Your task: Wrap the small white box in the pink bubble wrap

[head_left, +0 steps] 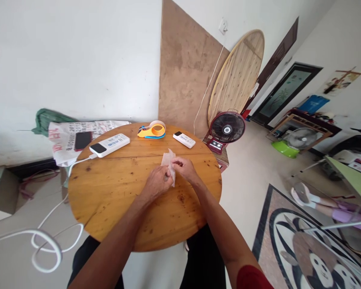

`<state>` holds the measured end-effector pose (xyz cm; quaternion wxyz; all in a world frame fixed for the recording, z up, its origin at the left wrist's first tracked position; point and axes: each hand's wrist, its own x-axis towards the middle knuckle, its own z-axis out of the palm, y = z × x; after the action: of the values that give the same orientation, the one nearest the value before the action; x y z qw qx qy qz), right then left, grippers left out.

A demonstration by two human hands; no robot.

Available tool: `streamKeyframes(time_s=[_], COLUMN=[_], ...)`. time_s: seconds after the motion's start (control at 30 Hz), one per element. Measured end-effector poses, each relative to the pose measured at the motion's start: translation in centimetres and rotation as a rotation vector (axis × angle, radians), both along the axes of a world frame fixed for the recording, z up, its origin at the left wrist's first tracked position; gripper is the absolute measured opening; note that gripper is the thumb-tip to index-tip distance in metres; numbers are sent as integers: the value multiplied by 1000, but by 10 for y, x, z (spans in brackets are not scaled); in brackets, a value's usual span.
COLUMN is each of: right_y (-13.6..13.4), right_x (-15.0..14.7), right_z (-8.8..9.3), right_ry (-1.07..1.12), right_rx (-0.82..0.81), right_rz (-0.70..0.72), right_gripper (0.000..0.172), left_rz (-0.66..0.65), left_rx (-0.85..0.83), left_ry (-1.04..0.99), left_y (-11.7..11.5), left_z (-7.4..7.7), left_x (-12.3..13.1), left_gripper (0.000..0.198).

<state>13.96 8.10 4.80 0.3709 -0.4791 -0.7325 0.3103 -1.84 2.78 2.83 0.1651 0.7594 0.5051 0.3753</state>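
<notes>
Both my hands meet over the middle of a round wooden table [114, 200]. My left hand [157, 182] and my right hand [183, 167] pinch a small piece of thin whitish paper or plastic [168, 159] between their fingertips. The sheet stands up a little off the tabletop. Both hands have their fingers closed on it.
On the table's far side lie a white power bank [110, 145] with a white cable [45, 241], an orange tape dispenser [153, 130] and a white remote [184, 139]. A phone [83, 140] rests on a printed sack. A floor fan [228, 128] stands to the right.
</notes>
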Motion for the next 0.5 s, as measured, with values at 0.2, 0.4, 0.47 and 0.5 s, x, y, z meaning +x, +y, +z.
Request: streamKeyframes(time_s=[0.2,0.4,0.47,0.5], right_y=[-2,2,6,10], right_x=[-6,-7,-4,-2], right_z=[-3,-6,-9,-10], right_ry=[-260,-289,-217,-161], right_rx=[117,83,57,45], right_rz=[-37,-56,-68,-84], right_gripper=[17,17,16,15], left_rz=[57,15,13,14], left_rx=[120,135,123,115], left_ry=[14,56,51,48], left_y=[-3,-3,-3,-3], left_z=[-1,1,1,1], left_x=[1,3,2,2], left_gripper=[3,16,20,20])
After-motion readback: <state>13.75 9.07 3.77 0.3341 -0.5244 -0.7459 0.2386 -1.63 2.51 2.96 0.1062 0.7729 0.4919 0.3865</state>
